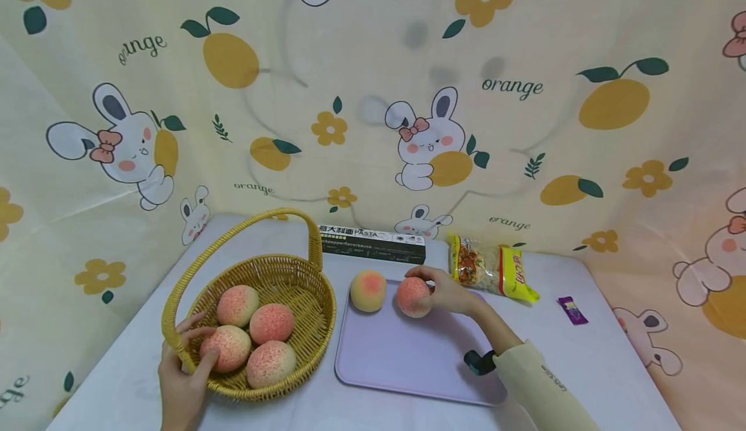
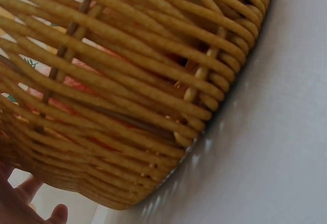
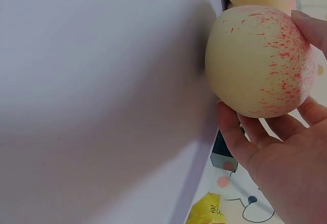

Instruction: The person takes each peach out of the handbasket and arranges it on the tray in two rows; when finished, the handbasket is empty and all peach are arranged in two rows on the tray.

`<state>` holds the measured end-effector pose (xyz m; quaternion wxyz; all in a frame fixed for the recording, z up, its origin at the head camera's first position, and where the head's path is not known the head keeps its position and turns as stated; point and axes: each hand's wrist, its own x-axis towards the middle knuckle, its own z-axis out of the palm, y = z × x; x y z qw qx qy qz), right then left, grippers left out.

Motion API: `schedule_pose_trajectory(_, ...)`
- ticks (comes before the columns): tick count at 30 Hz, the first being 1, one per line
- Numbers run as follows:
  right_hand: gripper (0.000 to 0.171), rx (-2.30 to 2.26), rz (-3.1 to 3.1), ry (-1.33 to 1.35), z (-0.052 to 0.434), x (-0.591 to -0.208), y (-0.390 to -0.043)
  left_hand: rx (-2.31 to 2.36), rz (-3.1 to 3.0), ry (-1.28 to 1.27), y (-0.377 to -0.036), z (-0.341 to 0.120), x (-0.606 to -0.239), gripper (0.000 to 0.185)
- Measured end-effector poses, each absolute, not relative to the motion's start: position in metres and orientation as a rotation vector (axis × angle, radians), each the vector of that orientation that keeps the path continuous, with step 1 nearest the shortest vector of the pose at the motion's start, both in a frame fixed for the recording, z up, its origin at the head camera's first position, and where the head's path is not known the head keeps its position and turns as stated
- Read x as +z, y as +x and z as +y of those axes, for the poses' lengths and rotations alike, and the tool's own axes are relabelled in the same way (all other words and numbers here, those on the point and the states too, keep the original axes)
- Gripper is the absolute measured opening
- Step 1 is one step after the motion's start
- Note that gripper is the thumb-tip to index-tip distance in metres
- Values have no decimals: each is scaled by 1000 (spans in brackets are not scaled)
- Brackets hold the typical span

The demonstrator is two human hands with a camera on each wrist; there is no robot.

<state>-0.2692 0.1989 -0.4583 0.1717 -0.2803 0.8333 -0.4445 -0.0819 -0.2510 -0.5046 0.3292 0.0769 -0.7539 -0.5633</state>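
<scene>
- Two peaches out on the lilac tray (image 1: 408,360): one loose peach (image 1: 368,290) at the far edge, a second peach (image 1: 413,296) beside it, cupped by the right hand (image 1: 449,290), fingers curled round it.
- Four peaches (image 1: 256,334) left in the wicker basket (image 1: 303,327); by the look of it, about a third moved.
- Left hand (image 1: 183,379) at the near rim, fingers curled over the weave, thumb against one of the fruits.
- Round, cream skins with red speckling; stiff woven cane, arched handle; smooth, flat, round-cornered tray.
- Behind: pasta box (image 1: 373,243), crinkly snack bag (image 1: 492,276).
</scene>
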Motion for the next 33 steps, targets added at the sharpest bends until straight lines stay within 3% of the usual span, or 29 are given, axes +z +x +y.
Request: schedule_pose_trajectory(33, 65, -1325, 2274, -789, 196, -468, -267, -1458, -1960, 179, -83, -249, -505, 29)
